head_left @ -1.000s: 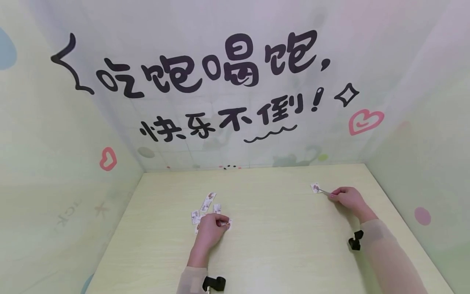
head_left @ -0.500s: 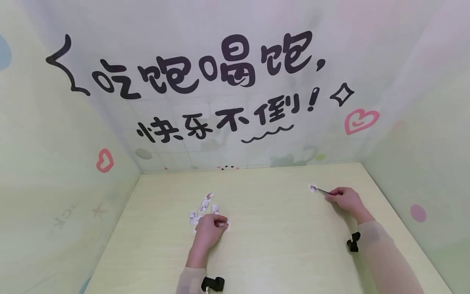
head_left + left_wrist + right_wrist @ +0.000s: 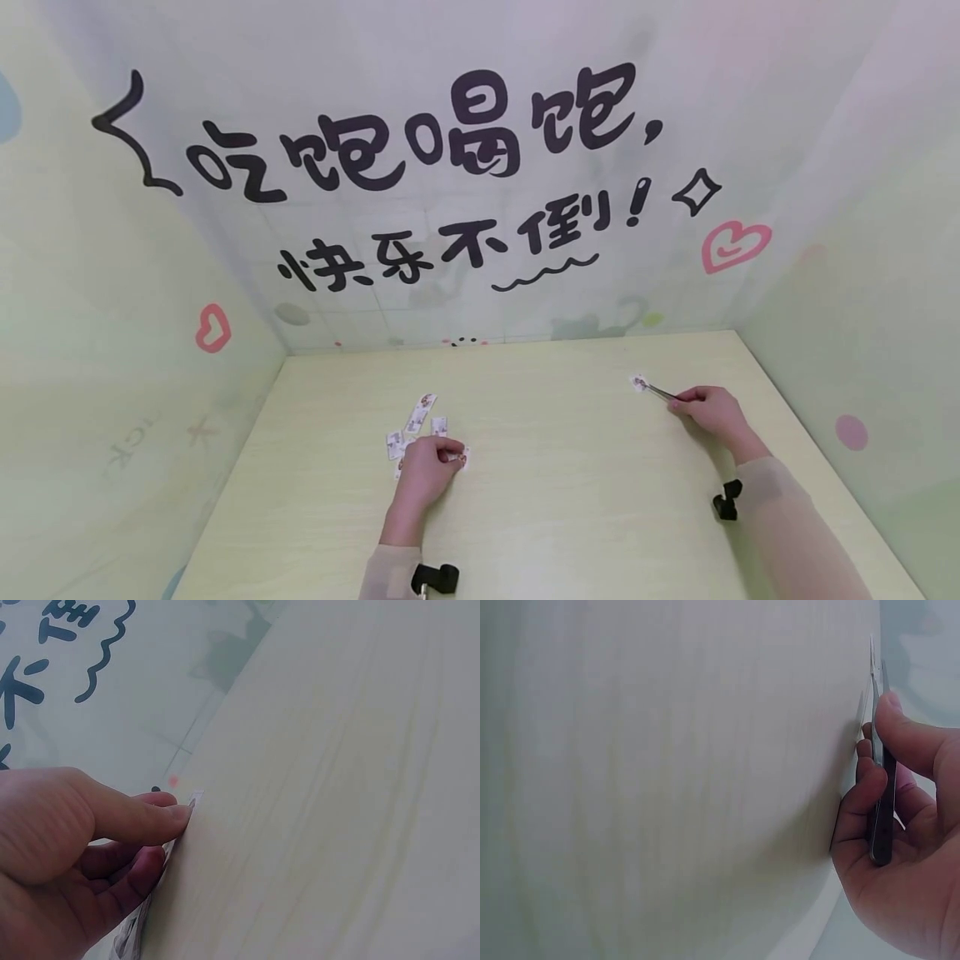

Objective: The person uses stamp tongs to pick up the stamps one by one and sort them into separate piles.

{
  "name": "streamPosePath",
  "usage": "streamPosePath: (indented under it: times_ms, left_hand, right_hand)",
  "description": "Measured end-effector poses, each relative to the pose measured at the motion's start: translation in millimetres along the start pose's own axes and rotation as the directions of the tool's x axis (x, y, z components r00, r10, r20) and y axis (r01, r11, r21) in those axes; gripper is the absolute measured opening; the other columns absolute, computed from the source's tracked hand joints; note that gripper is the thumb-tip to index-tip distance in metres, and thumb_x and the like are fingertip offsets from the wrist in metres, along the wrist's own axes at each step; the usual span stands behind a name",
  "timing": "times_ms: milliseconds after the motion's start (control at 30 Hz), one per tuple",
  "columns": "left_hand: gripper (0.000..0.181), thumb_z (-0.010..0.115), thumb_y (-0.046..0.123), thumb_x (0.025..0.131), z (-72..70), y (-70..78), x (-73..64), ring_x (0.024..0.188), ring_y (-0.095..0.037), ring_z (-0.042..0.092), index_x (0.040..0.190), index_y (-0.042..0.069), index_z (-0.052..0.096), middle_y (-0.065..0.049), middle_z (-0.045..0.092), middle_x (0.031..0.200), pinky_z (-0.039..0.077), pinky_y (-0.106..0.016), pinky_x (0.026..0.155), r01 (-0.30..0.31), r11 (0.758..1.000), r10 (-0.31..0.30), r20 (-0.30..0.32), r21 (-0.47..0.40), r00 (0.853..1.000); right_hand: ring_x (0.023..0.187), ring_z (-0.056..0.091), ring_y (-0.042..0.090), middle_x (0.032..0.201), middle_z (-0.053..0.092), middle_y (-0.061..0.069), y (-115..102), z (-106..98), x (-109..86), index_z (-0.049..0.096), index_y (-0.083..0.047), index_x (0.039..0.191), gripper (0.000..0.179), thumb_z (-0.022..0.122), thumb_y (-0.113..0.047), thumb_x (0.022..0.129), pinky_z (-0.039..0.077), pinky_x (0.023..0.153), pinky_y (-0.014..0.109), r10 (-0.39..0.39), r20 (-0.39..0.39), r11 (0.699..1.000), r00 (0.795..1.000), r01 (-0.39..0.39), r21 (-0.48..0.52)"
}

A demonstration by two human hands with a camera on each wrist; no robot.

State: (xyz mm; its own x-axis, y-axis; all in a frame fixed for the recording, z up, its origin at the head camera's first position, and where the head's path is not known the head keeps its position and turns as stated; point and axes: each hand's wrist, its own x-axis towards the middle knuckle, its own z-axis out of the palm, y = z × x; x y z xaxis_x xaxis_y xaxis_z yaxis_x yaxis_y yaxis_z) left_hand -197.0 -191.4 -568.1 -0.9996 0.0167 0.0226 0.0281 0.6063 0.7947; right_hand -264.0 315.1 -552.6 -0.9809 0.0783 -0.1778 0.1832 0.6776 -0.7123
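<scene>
My right hand (image 3: 716, 417) grips a pair of tweezers (image 3: 883, 802), thumb on one side and fingers on the other. The tweezers' two legs stand slightly apart in the right wrist view. In the head view their tips reach a small white printed paper piece (image 3: 638, 383) on the table at the far right. At centre left my left hand (image 3: 427, 471) pinches another small printed paper piece (image 3: 464, 458) by thumb and forefinger, low at the table. Under and behind that hand lie several like pieces, among them a longer strip (image 3: 422, 412); the hand hides some of them.
The pale wood table (image 3: 555, 483) meets a back wall (image 3: 480, 308) with black lettering and side walls left and right. Two more paper pieces, one upright-looking (image 3: 439, 427) and one at the left (image 3: 394, 444), lie by the left hand.
The view has shifted slightly. My right hand has drawn a little right and toward me over the last half second, the tweezers' tips still at the paper piece. My left hand keeps its place.
</scene>
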Motion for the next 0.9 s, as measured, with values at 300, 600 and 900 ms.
streamPosePath:
  times_ms: [300, 600, 900]
  left_hand:
    - [0.016, 0.083, -0.005, 0.085, -0.8, 0.3, 0.3, 0.075, -0.015, 0.057, 0.098, 0.006, 0.082, 0.001, 0.069, 0.083, 0.049, -0.029, 0.066, 0.017, 1.000, -0.017, 0.000, 0.006, 1.000]
    - [0.017, 0.083, -0.004, 0.085, -1.8, 4.0, -0.3, 0.075, -0.015, 0.057, 0.099, 0.005, 0.082, 0.001, 0.068, 0.083, 0.049, -0.030, 0.066, 0.032, 0.999, -0.032, 0.006, 0.005, 0.999]
    - [0.017, 0.083, -0.004, 0.085, -1.3, 2.9, 0.5, 0.075, -0.016, 0.057, 0.098, 0.006, 0.082, 0.001, 0.068, 0.082, 0.049, -0.030, 0.066, 0.031, 0.999, -0.031, 0.008, 0.009, 0.999]
  right_hand:
    - [0.097, 0.059, 0.032, 0.106, 0.072, 0.016, 1.2, -1.3, -2.4, 0.074, 0.004, 0.108, 0.034, 0.077, -0.028, 0.099, 0.045, 0.081, 0.038, -0.005, 0.019, 1.000, 1.000, 0.004, 0.004]
    - [0.097, 0.061, 0.031, 0.106, 0.073, 0.015, 5.5, -2.4, -6.0, 0.075, 0.005, 0.110, 0.036, 0.079, -0.029, 0.098, 0.047, 0.078, 0.037, -0.003, 0.024, 1.000, 1.000, 0.003, 0.011]
    - [0.095, 0.061, 0.029, 0.106, 0.073, 0.015, 9.3, -3.0, -10.3, 0.075, 0.005, 0.110, 0.037, 0.079, -0.030, 0.098, 0.047, 0.077, 0.036, -0.007, -0.001, 1.000, 1.000, 0.007, -0.006]
